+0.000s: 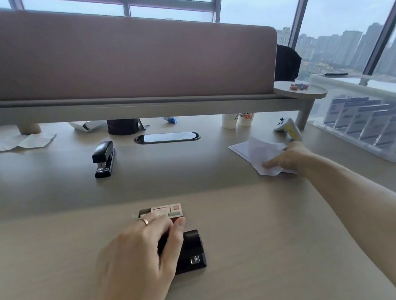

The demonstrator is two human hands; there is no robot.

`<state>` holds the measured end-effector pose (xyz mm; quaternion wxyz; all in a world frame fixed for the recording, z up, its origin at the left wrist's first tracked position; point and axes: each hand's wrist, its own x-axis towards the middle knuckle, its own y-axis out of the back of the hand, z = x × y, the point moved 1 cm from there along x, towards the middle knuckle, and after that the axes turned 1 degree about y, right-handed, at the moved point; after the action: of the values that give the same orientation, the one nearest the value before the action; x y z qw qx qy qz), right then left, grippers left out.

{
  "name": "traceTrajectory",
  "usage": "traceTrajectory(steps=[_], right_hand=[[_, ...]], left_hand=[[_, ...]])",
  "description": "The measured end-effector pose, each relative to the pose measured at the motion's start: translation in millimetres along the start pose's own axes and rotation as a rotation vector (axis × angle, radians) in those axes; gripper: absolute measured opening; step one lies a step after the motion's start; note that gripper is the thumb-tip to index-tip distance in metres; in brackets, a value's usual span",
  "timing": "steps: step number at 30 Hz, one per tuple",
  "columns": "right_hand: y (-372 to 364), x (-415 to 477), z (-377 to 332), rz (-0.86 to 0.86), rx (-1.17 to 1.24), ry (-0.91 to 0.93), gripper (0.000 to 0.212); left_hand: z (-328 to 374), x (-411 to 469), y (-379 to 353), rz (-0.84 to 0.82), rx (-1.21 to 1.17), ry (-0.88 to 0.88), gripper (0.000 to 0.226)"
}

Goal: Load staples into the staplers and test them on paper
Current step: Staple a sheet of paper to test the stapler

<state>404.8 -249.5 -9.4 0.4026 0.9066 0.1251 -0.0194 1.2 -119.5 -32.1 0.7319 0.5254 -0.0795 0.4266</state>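
My left hand (140, 254) is curled over the near stapler (192, 253) and grips its top. The stapler lies flat on the desk (257, 256). Staple box (166, 210): just beyond the near stapler, at my fingertips. My right hand (288, 157), well right of and beyond the near stapler, pinches the folded paper (259, 152), thumb on top. Second stapler (104, 159): well beyond the near stapler, to the left, untouched.

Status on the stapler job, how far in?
Done: nothing provable, since staples inside either stapler cannot be seen. In hand: the left hand grips the near stapler, closed, by the staple box; the right hand pinches the paper, likely fetching it for a test. Left: that test, plus the far stapler lying apart.
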Motion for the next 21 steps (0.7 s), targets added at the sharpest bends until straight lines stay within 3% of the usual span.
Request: traceTrajectory(steps=[3, 8, 11, 16, 18, 21], right_hand=[[0, -4, 1, 0.015, 0.019, 0.037, 0.077], [3, -28, -4, 0.12, 0.256, 0.188, 0.1], [2, -67, -19, 0.045, 0.594, 0.233, 0.086], [-9, -151, -28, -0.144, 0.94, 0.313, 0.034], [-14, -178, -25, -0.249, 1.021, 0.372, 0.029], [-23, -203, -19, -0.41, 1.14, 0.456, 0.04]], left_hand=[[0, 0, -1, -0.003, -0.008, -0.009, 0.049], [0, 0, 0, -0.006, -0.015, 0.011, 0.051], [1, -1, 1, -0.023, -0.034, 0.023, 0.051], [2, -1, 6, -0.071, -0.098, 0.058, 0.051], [5, -1, 11, -0.082, -0.118, 0.048, 0.049], [10, 1, 24, -0.021, -0.138, 0.028, 0.038]])
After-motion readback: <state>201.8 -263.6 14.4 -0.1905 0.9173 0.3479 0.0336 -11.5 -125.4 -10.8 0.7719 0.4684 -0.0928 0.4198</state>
